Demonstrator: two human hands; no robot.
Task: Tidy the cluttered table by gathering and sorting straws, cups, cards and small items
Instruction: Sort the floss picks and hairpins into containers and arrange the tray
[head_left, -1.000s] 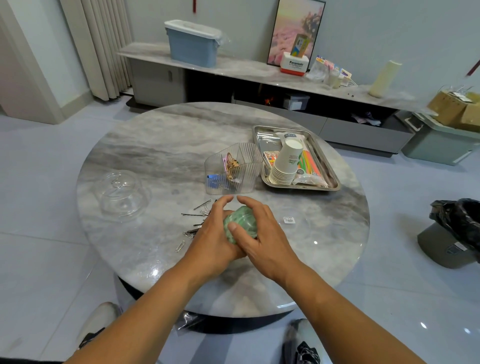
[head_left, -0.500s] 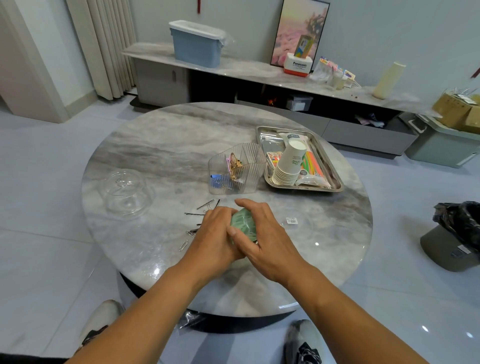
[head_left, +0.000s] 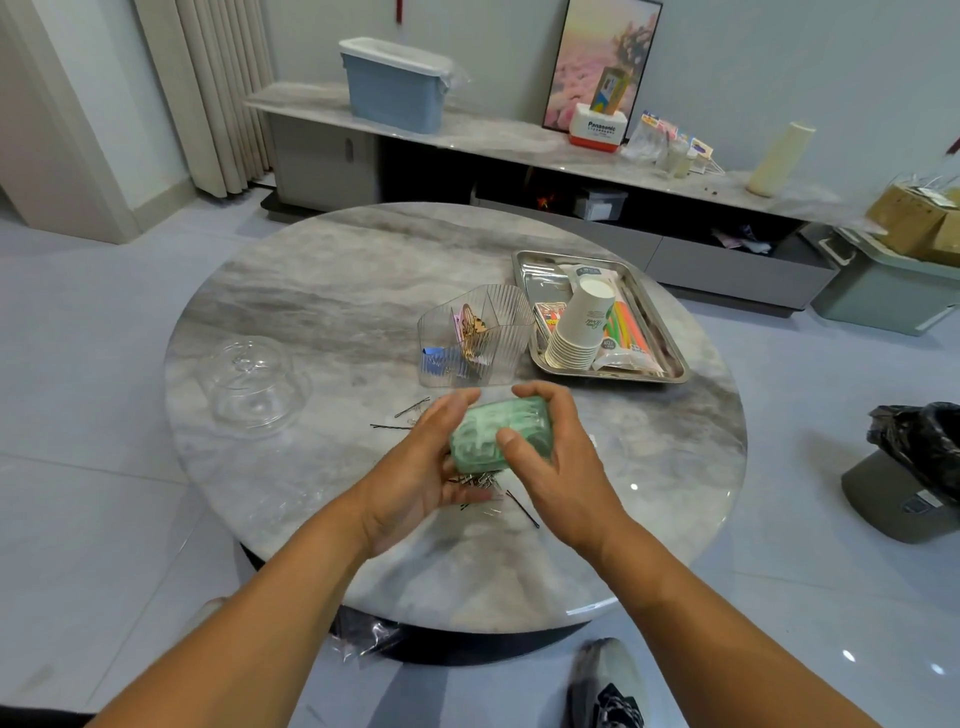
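Right hand: fingers curled over the far edge of a green box, thumb pressed on its near face; box gripped, tilted, open side toward the left palm.
Left hand: palm up, fingers straight and slightly spread beside and under the box, touching its left end. A heap of pins lies in the palm, directly below the box.
Loose pins: one dark hairpin on the desk just right of the left hand; a few more beyond the left fingertips.
Organizer: clear, ribbed, divided; holds clips; stands just beyond the hands.
Tray: metal, right of the organizer, touching or nearly so. Contains a stack of paper cups lying tilted, coloured straws, a card pack.
Dome lid: clear, on the desk well left of the hands.
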